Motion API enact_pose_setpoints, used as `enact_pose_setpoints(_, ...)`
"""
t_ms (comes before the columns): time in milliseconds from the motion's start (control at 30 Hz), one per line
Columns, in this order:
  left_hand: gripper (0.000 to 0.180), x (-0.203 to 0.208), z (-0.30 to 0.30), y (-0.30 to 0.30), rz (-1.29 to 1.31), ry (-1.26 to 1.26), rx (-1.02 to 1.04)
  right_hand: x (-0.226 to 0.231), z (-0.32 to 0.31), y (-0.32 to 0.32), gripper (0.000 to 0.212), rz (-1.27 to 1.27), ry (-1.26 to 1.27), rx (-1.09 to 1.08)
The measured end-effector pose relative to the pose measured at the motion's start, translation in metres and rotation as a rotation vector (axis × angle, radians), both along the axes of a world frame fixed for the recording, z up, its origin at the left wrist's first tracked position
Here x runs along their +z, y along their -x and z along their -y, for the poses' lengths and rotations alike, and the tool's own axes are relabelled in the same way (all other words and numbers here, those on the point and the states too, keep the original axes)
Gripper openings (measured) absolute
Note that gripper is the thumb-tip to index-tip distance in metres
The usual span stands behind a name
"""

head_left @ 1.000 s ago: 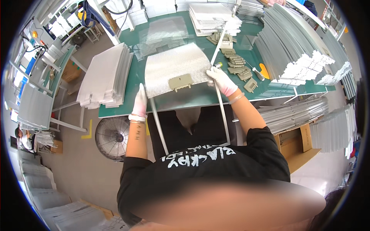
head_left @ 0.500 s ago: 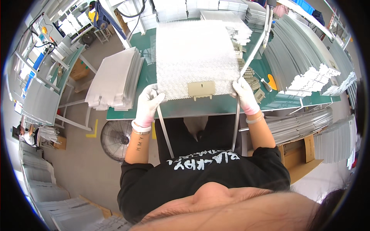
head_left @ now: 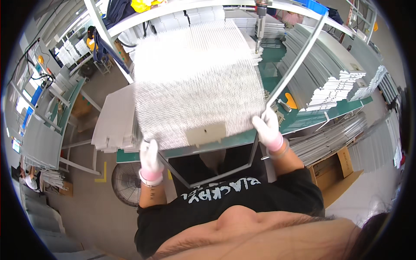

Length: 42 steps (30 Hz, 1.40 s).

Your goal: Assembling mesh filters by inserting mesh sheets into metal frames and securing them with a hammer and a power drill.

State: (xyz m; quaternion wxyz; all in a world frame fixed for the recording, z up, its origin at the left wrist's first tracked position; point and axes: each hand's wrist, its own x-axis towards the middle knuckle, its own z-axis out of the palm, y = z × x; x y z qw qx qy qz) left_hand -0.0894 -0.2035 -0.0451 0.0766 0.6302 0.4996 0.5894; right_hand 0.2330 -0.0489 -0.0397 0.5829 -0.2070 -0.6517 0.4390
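Observation:
A large silvery mesh panel [head_left: 195, 91] is stretched out ahead of me over the bench, its near edge sloping down to the left. On that edge sits a pale beige plastic plate [head_left: 206, 134]. A slim grey metal frame [head_left: 225, 175] runs around the panel; its near end hangs in front of my body and its right bar rises to the upper right. My left hand [head_left: 151, 158], white-gloved, is closed on the near left corner of the panel beside the frame bar. At the near right corner, my gloved right hand [head_left: 267, 129] grips the panel edge and the frame together.
Stacked mesh sheets [head_left: 113, 119] stand at the left of the green bench [head_left: 271, 60]; tall piles of panels [head_left: 323, 71] fill its right side. An orange-handled tool [head_left: 290, 101] lies there. A power driver [head_left: 260, 21] hangs above. Below are a floor fan [head_left: 125, 184] and an open cardboard box [head_left: 336, 177].
The panel and frame have come nearer and shifted left, with the left corner lower. More of the frame's near end shows now. Both hands keep their grip, and the view has shifted.

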Motion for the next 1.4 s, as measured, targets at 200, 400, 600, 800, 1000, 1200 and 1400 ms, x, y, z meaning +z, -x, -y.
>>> enact_pose_setpoints(200, 0.016, 0.068, -0.099, 0.017, 0.312, -0.210, 0.089, 0.072, -0.057, 0.039, 0.030, -0.104, -0.023, -0.042)
enact_pose_setpoints(400, 0.021, 0.042, -0.130, -0.007, 0.444, -0.283, 0.136, 0.040, -0.068, 0.059, 0.012, 0.031, -0.224, -0.487)
enact_pose_setpoints(600, 0.020, 0.036, -0.144, 0.022, 0.453, -0.149, 0.006, 0.035, -0.103, 0.057, 0.017, -0.040, -0.005, -0.133)
enact_pose_setpoints(800, 0.024, -0.059, -0.160, 0.029, 0.436, 0.049, 0.061, -0.048, -0.121, 0.059, 0.029, 0.135, 0.039, -0.047)
enact_pose_setpoints(1000, 0.043, -0.052, -0.145, 0.053, 0.312, 0.280, -0.171, -0.035, -0.123, 0.037, 0.049, 0.134, -0.049, 0.154)
enact_pose_setpoints(1200, 0.027, 0.041, -0.152, 0.047, 0.365, -0.071, -0.110, 0.054, -0.130, 0.054, 0.027, -0.048, 0.019, -0.024)
enact_pose_setpoints(1400, 0.022, 0.029, -0.157, 0.026, 0.497, -0.174, -0.021, 0.036, -0.133, 0.064, 0.012, -0.069, 0.025, -0.144)
